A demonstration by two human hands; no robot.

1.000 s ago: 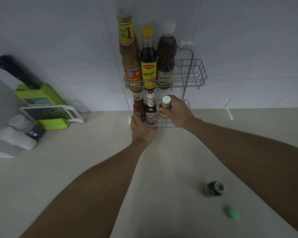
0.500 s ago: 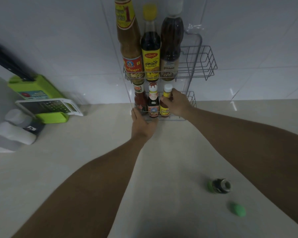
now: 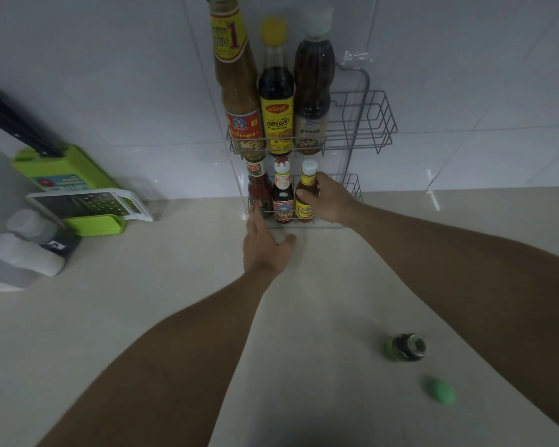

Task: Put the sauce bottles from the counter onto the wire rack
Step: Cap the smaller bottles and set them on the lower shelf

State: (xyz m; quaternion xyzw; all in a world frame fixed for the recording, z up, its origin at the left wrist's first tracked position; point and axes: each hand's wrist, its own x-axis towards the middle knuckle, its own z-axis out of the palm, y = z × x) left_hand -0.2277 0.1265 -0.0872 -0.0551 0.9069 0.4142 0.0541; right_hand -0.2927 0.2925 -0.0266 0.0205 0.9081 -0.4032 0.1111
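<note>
White tiles back the wire rack (image 3: 365, 124); on its lower shelf the right hand (image 3: 328, 200) grips the yellow-labelled bottle (image 3: 305, 191), likely seating it. Below the rack, the left hand (image 3: 265, 248) rests spread and empty, seemingly steadying.

Center frame: right hand (image 3: 331, 200) closed on yellow-label bottle (image 3: 305, 195), upright in lower tier of wire rack (image 3: 368, 124), R of two small bottles. Left hand (image 3: 265, 246) flat, fingers at rack front. Upper tier: three tall bottles. Table (image 3: 175, 285) lower right: green-capped jar (image 3: 406, 347).
</note>
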